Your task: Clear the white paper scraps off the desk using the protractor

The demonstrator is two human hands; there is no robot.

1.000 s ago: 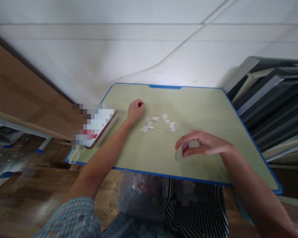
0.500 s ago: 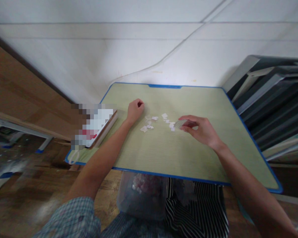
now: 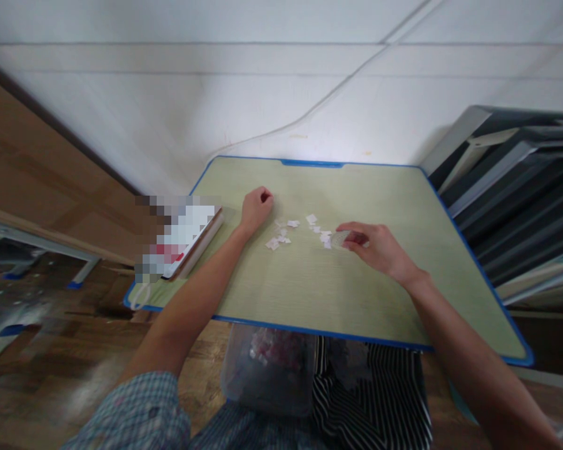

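Note:
My right hand [image 3: 373, 244] pinches a thin, see-through, speckled piece [image 3: 340, 239] between thumb and fingers, low over the table. Its exact kind is unclear, and the fingers cover part of it. Just left of its edge lies a loose group of small white paper scraps [image 3: 326, 237]. Another scatter of paper scraps [image 3: 274, 242] is closer to my left hand [image 3: 257, 207], which rests on the table as a loose fist. A dark hollow shows within its curled fingers, with nothing visible in it.
The pale green table [image 3: 356, 306] has a blue rim and stands against a white wall. A thick book-like box [image 3: 201, 240], partly blurred out, lies at its left edge. Dark folded frames [image 3: 516, 169] lean on the right. A clear plastic bin [image 3: 267, 375] sits below the front edge.
My right hand has dipped slightly, and the see-through piece in it has turned a little, its edge still beside the scraps. The left hand stays where it was.

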